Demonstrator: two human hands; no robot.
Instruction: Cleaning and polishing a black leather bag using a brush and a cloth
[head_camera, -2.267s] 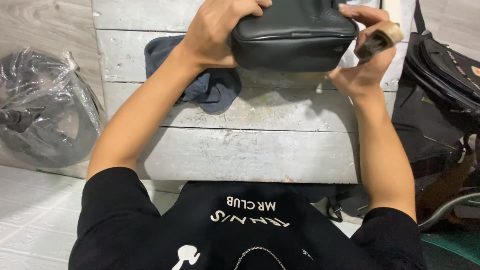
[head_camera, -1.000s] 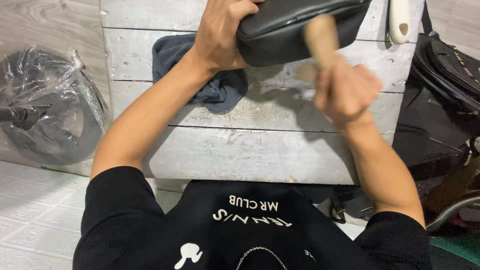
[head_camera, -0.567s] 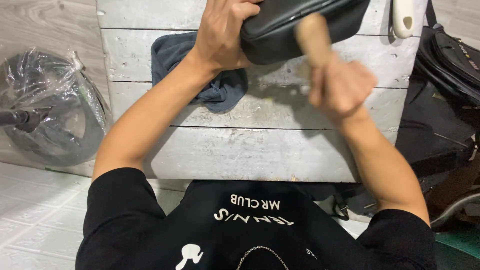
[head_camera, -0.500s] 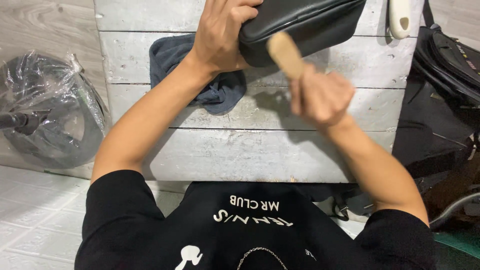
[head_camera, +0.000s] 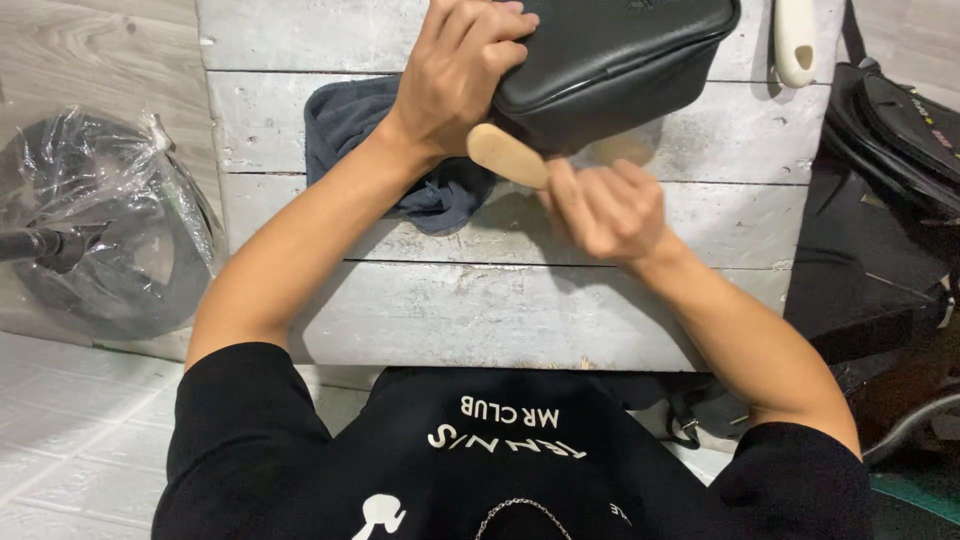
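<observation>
A black leather bag is tilted up over the white wooden table. My left hand grips the bag's left end from above. A wooden-handled brush is clasped in my right hand, and its pale handle sticks out to the upper left, just under the bag's lower edge. The brush's bristles are hidden by the bag and my fingers. A dark blue-grey cloth lies crumpled on the table beneath my left wrist.
A white handled tool lies at the table's back right. A black backpack sits to the right of the table. On the left stands a round black object wrapped in clear plastic. Pale floor tiles lie below.
My right hand has swung the brush from the bag's right side down and to the left along its underside. The bag has tilted slightly; my left hand has kept its hold.
</observation>
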